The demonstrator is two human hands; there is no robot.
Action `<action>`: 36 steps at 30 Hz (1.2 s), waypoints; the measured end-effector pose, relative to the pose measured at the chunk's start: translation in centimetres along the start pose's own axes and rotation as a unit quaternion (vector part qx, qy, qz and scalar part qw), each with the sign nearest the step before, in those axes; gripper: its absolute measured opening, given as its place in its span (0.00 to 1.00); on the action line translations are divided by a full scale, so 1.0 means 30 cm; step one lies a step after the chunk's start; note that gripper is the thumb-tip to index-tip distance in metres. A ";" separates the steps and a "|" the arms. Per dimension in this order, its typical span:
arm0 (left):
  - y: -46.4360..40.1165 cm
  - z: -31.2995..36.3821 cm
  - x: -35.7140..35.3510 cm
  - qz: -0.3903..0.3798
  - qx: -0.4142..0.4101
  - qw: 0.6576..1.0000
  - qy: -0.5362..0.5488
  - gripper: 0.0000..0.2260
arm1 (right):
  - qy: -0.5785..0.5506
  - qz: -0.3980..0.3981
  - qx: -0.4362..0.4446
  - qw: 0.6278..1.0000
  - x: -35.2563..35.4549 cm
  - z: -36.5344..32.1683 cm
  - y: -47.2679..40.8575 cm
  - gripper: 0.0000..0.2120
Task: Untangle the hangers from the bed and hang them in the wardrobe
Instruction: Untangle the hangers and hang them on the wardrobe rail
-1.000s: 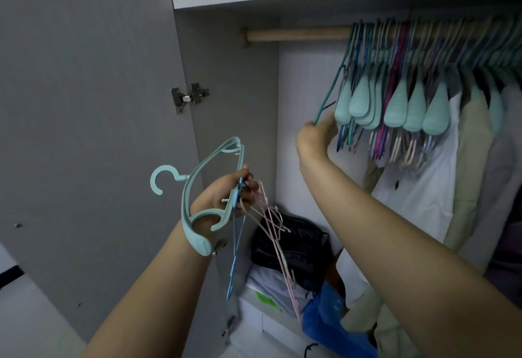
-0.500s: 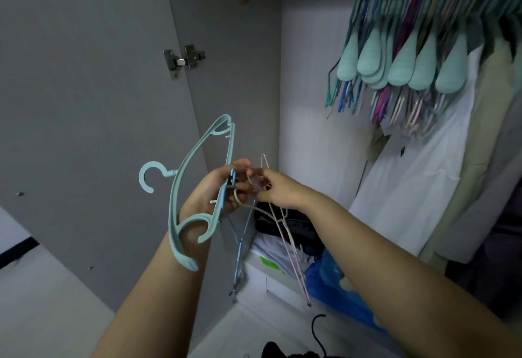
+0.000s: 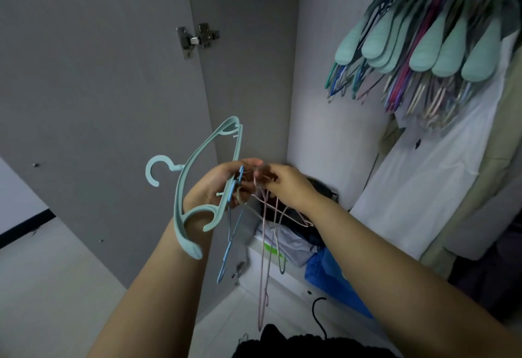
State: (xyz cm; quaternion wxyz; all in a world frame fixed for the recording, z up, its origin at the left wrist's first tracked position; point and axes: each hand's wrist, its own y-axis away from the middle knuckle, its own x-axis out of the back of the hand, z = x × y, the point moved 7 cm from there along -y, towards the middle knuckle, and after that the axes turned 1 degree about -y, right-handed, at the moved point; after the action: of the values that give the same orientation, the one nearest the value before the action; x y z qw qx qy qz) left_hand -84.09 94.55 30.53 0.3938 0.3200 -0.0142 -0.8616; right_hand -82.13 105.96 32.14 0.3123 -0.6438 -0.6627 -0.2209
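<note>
Head view: a bunch of hangers is held up in front of the open grey wardrobe door (image 3: pixel 93 89), where a broad pale teal plastic hanger (image 3: pixel 186 205) and a thin blue wire hanger (image 3: pixel 230 233) are gripped by the curled fingers of the left hand (image 3: pixel 217 185). The tops of the thin pink wire hangers (image 3: pixel 265 258) are pinched by the fingertips of the right hand (image 3: pixel 285 185), just beside the left hand, with their loops hanging below. At upper right, many teal and coloured hangers (image 3: pixel 423 46) are seen hung in the wardrobe above a white garment (image 3: pixel 423 188).

Tangled bundle: mint plastic hanger (image 3: pixel 187 188), blue (image 3: pixel 228 233) and pink wire hangers (image 3: pixel 265 258) dangling
</note>
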 end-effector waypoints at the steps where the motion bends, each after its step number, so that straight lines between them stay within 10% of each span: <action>1: 0.005 -0.001 -0.001 0.007 0.000 1.000 -0.005 0.08 | -0.030 -0.012 -0.005 0.999 -0.006 0.007 -0.001 0.14; 13: 0.022 0.018 0.063 0.070 -0.011 0.997 0.042 0.05 | -0.087 0.057 -0.089 0.991 -0.019 0.113 0.005 0.14; 17: 0.011 0.013 0.084 0.099 -0.026 0.993 0.053 0.08 | 0.016 -0.178 -0.135 0.974 -0.149 0.163 0.067 0.19; 21: -0.010 -0.010 0.086 0.125 -0.044 0.990 0.051 0.09 | 0.010 -0.111 -0.137 0.984 -0.139 0.206 0.072 0.09; 36: -0.066 -0.070 0.094 0.120 -0.027 0.992 0.031 0.15 | 0.195 -0.001 -0.189 0.962 0.110 0.305 0.094 0.21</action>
State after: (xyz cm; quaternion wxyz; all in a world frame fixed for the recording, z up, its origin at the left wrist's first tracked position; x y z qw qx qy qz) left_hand -85.59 94.45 26.81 0.5032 0.3314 -0.0169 -0.7979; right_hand -80.44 114.87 27.67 0.3082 -0.6344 -0.5362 -0.4637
